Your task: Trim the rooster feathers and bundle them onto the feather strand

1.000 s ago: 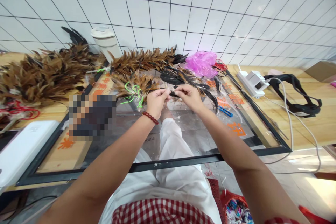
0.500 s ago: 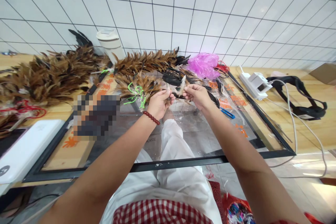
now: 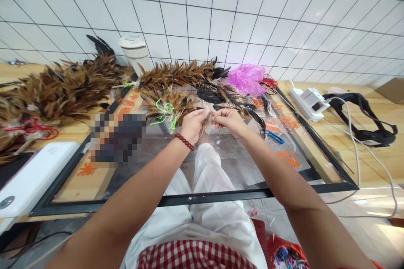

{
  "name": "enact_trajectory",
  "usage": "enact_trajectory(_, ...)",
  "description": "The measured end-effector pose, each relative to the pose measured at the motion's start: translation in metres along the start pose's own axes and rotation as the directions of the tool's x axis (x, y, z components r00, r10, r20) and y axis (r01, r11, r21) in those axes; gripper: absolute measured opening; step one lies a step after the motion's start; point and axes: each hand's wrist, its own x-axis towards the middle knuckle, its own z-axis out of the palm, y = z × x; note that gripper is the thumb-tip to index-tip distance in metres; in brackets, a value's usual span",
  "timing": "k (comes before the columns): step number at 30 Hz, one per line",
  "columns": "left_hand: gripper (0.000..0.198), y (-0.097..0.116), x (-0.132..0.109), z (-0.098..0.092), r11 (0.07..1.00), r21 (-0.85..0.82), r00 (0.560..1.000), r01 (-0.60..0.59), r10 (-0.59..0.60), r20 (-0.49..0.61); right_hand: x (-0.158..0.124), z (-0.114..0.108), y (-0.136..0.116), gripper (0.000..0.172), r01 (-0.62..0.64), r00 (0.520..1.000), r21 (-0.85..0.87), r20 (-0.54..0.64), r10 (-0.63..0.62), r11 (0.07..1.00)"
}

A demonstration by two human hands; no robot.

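Close together above the glass panel (image 3: pixel 240 164), my two hands meet in a pinch. My left hand (image 3: pixel 193 126), with a red bead bracelet at its wrist, is closed on small pale feathers (image 3: pixel 208 118). The fingers of my right hand (image 3: pixel 229 121) pinch at the same feathers from the right side. How the feathers are joined is hidden by the fingers. Left of the hands lies a brown feather bunch with green string (image 3: pixel 167 113). Behind them are loose black feathers (image 3: pixel 210 94) and a long brown feather strip (image 3: pixel 183 73).
A purple plastic bag (image 3: pixel 248 79), a blue cutter (image 3: pixel 274 136), a white cup (image 3: pixel 135 52), a white power bank (image 3: pixel 39 178) and a large feather pile (image 3: pixel 66 86) surround the hands. At right are a power strip (image 3: pixel 307 103) with cables and a black strap (image 3: pixel 368 119).
My right hand has moved slightly left and down towards my left hand. The pale feather that stood up from its fingertips no longer sticks up there. The view has shifted slightly.
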Motion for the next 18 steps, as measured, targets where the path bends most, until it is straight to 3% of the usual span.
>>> enact_trajectory(7, 0.029, -0.0039, 0.0005, -0.0008, 1.0, 0.016, 0.999, 0.001, 0.0, -0.045, -0.0027, 0.0057, 0.0009, 0.017, 0.05, 0.995, -0.126, 0.093, -0.039, 0.991)
enact_trajectory(10, 0.028, -0.0043, 0.002, -0.0013, 1.0, -0.022, 0.998, -0.005, 0.004, -0.067, -0.001, 0.0026, -0.0004, 0.025, 0.05, 0.999, -0.184, 0.029, -0.046, 0.982)
enact_trajectory(14, 0.027, -0.0041, 0.0017, -0.0016, 0.999, -0.041, 0.999, 0.012, -0.014, -0.049, 0.0021, -0.0021, -0.0024, 0.029, 0.129, 0.988, -0.034, -0.087, -0.131, 0.991)
enact_trajectory(18, 0.029, -0.0037, -0.001, -0.0014, 0.999, -0.003, 0.999, 0.038, -0.038, -0.013, 0.0035, -0.0032, -0.001, 0.03, 0.205, 0.979, 0.069, -0.028, -0.204, 0.976)
